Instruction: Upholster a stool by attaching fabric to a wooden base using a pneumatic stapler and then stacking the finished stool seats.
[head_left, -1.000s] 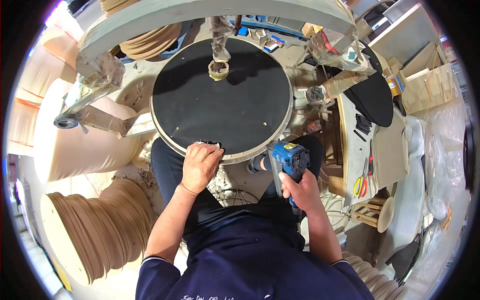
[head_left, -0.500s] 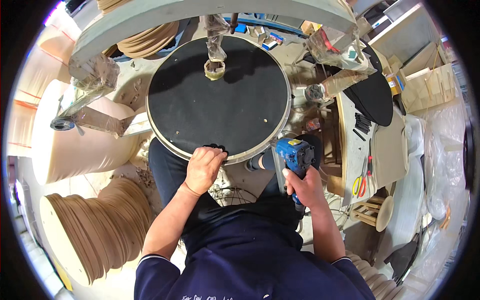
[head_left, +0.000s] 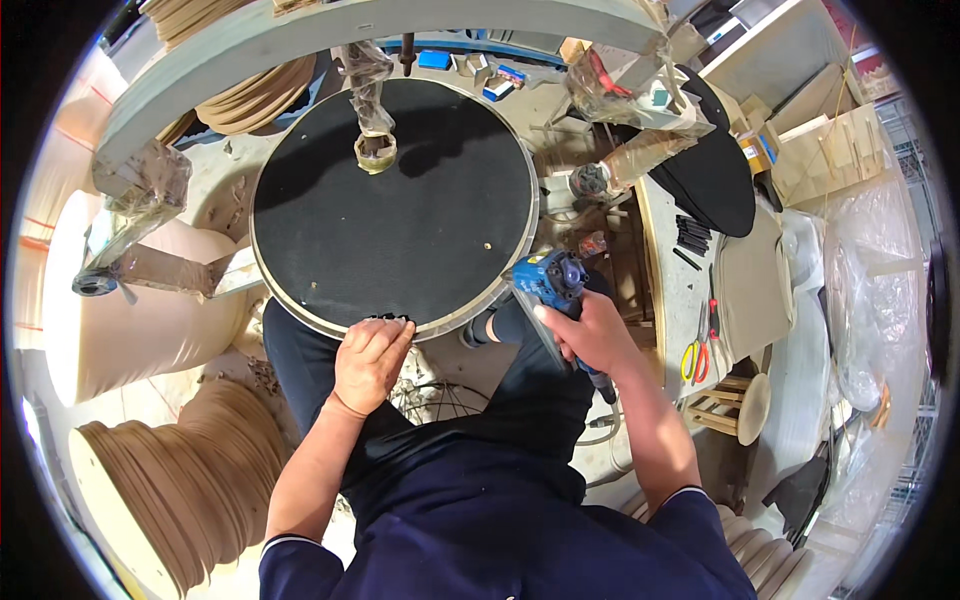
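Observation:
A large round panel faced with black cloth [head_left: 400, 230], pale around its rim, lies in front of me over my knees. At its near edge my left hand [head_left: 371, 362] has its fingers curled onto the rim, gripping a small bunched bit of the black cloth. My right hand [head_left: 590, 335] is wrapped round the handle of a blue staple gun [head_left: 552, 278]. The gun's head sits close to the panel's lower right rim; whether it touches cannot be made out. A plastic-wrapped post [head_left: 370, 95] comes down onto the panel's upper part, ending in a taped collar [head_left: 376, 153].
A curved grey frame [head_left: 330, 35] arches over the far side, with wrapped arms at both sides. On the right bench [head_left: 655, 240] lie scissors [head_left: 696, 360], black strips [head_left: 692, 235] and black cloth rounds [head_left: 715, 190]. Stacked wooden discs [head_left: 190, 480] stand lower left; a stool [head_left: 740, 405] stands right.
The staple gun has come nearer the panel's rim and its head has turned toward it. My left hand stays at the near edge, its fingers closer over the rim. The whole view has shifted.

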